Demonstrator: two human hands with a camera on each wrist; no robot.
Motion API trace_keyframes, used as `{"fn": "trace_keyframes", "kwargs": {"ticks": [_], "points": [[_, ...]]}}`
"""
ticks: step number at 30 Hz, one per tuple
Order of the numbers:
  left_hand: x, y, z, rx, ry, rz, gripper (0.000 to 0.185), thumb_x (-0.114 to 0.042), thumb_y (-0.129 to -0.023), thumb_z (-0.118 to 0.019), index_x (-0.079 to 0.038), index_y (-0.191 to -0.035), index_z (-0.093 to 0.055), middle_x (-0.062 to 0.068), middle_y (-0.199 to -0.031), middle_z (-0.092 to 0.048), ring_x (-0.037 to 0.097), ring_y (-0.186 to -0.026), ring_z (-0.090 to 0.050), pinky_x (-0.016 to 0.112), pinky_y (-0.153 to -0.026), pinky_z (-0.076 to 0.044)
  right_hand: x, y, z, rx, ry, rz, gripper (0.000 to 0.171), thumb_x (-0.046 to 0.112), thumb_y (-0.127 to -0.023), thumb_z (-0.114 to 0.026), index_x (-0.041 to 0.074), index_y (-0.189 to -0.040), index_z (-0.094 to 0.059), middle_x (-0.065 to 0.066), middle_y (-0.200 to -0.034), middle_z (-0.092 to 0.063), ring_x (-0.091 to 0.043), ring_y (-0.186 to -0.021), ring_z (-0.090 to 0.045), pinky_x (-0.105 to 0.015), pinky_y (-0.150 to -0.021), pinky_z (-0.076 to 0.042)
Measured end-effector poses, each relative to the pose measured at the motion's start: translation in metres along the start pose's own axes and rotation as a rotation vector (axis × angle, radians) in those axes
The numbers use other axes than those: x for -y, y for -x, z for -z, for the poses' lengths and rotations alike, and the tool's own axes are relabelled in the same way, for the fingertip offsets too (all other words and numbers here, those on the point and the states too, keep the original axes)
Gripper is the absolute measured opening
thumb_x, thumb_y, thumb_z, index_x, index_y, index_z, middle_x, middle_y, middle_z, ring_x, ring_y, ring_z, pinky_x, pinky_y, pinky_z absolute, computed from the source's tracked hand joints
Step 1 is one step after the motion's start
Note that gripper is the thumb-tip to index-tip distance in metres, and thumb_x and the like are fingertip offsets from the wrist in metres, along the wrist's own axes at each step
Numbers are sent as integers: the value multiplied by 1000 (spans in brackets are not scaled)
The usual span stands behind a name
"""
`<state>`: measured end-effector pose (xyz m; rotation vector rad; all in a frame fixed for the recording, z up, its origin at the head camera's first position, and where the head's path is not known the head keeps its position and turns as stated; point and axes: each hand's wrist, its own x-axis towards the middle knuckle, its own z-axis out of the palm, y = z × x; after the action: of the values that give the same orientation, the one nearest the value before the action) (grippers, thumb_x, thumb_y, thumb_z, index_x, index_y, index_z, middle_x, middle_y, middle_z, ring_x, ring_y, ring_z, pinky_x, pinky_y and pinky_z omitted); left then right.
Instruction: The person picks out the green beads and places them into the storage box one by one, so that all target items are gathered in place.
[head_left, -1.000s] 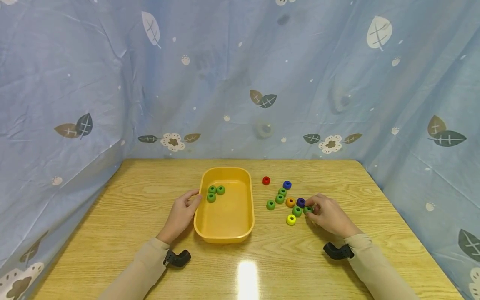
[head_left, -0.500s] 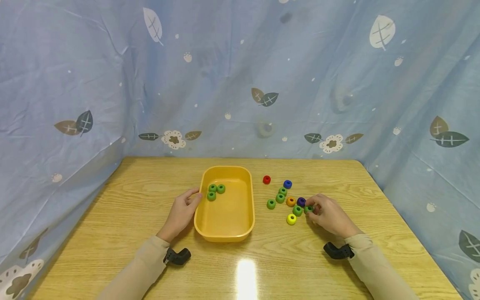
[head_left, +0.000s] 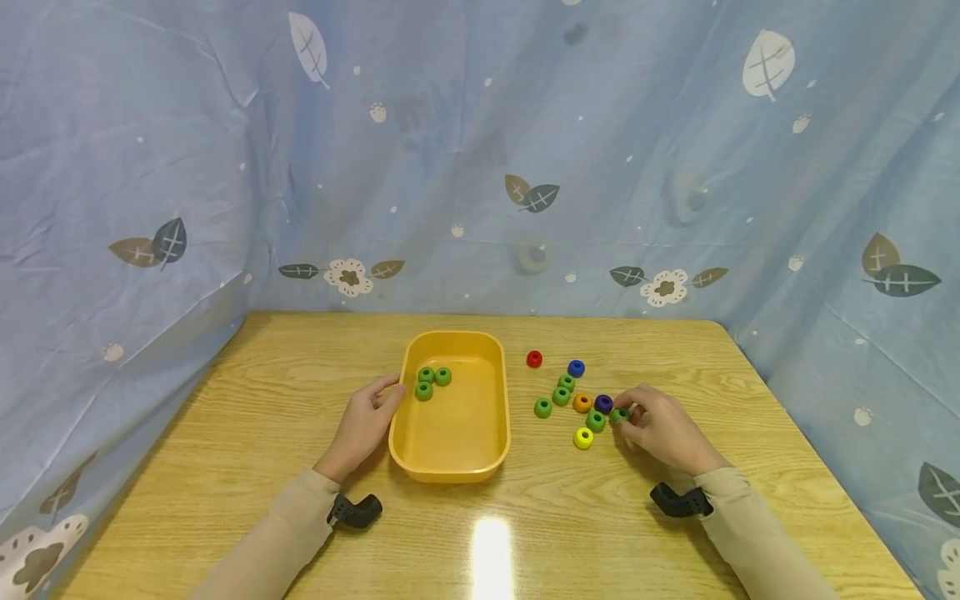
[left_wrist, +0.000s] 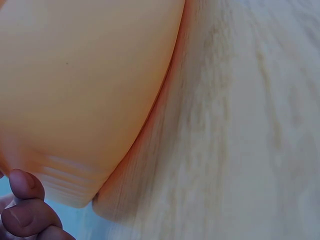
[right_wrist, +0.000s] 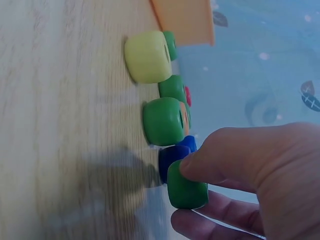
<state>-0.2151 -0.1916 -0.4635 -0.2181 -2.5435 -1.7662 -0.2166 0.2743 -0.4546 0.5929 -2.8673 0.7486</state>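
Note:
A yellow tray (head_left: 450,467) sits mid-table with three green rings (head_left: 432,380) inside at its far left. My left hand (head_left: 365,425) rests against the tray's left wall (left_wrist: 85,100), fingers lying along the rim. Right of the tray lie several loose rings: red (head_left: 534,359), blue (head_left: 576,367), orange (head_left: 582,403), purple (head_left: 603,403), yellow (head_left: 583,437) and green ones (head_left: 543,407). My right hand (head_left: 660,429) pinches a green ring (right_wrist: 186,189) between thumb and fingers, just off the wood, beside the purple ring (right_wrist: 172,156).
The wooden table (head_left: 225,433) is enclosed by a blue leaf-print cloth (head_left: 480,167) on three sides. A bright glare spot (head_left: 491,550) lies near the front edge. Black wrist mounts (head_left: 352,510) sit close to the tabletop.
Hardly anything has moved. The right hand stays at the green ring by the purple one, its grip a little tighter. The left hand holds still on the tray.

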Motion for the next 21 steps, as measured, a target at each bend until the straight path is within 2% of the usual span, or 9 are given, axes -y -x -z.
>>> {"fn": "trace_keyframes", "kwargs": {"ticks": [3,7,12,15,21], "points": [[-3,0,-1,4,1,10,47,-23,-111,-53,6,-148,-52,31,-108,-75,36,-91,-76,24,-68,-54,1,0,1,-12,10,8,24,4,-89,-80,9,-112,-74,-1,-102,-68,-11,-81,-58,-30,-68,-49],[18,-9,-3,-3,0,13,48,-27,-111,-53,2,-149,-52,28,-106,-76,32,-88,-77,25,-66,-54,3,1,2,-36,17,18,23,4,-89,-79,10,-111,-74,-1,-103,-69,-11,-82,-60,-30,-68,-49],[21,-8,-3,0,17,14,49,-31,-110,-55,-1,-150,-53,26,-107,-77,33,-90,-77,25,-67,-55,11,-2,5,-65,18,45,21,5,-90,-79,11,-109,-74,-1,-103,-70,-13,-82,-61,-29,-66,-48],[16,-6,-2,2,18,17,50,-30,-111,-54,0,-150,-52,28,-109,-76,34,-93,-77,25,-69,-56,20,-9,7,-56,14,57,20,7,-91,-78,12,-110,-73,1,-102,-69,-13,-84,-62,-29,-67,-49],[-7,3,0,8,12,24,49,-24,-111,-53,6,-149,-51,32,-111,-74,41,-97,-75,25,-72,-56,40,-24,13,-37,4,78,20,9,-92,-78,13,-111,-73,2,-103,-67,-15,-86,-62,-31,-70,-50]]}}
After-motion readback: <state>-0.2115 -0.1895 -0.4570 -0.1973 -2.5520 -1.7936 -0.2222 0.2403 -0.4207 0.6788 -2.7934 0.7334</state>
